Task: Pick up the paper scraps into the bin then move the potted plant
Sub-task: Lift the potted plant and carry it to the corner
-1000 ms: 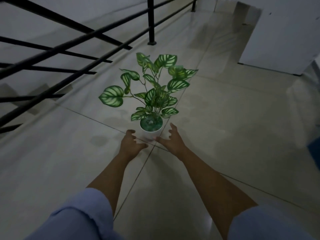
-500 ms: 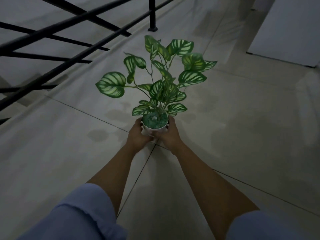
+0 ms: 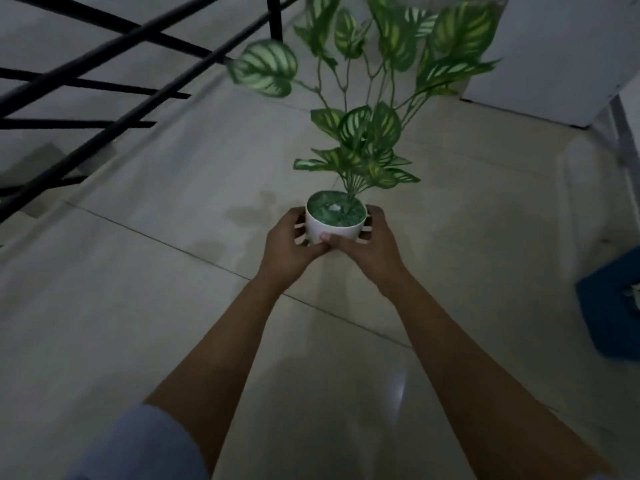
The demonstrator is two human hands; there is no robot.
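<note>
The potted plant (image 3: 335, 226) is a small white pot with green filling and tall stems of striped green leaves that reach the top of the frame. It is held up off the tiled floor in the middle of the view. My left hand (image 3: 292, 249) wraps the pot's left side and my right hand (image 3: 369, 247) wraps its right side, thumbs meeting at the front. A blue bin (image 3: 611, 315) stands at the right edge, with something pale inside it. No paper scraps show on the floor.
A black metal railing (image 3: 114, 64) runs along the left, with a stairwell beyond it. A white wall or door panel (image 3: 561, 53) stands at the back right. Pale floor tiles (image 3: 138, 306) spread around me, with a dark stain beside the pot.
Both hands closed around the pot, which stood on the floor a second ago, and raised it toward me. The leaves now fill the top of the view and the blue bin has come into sight.
</note>
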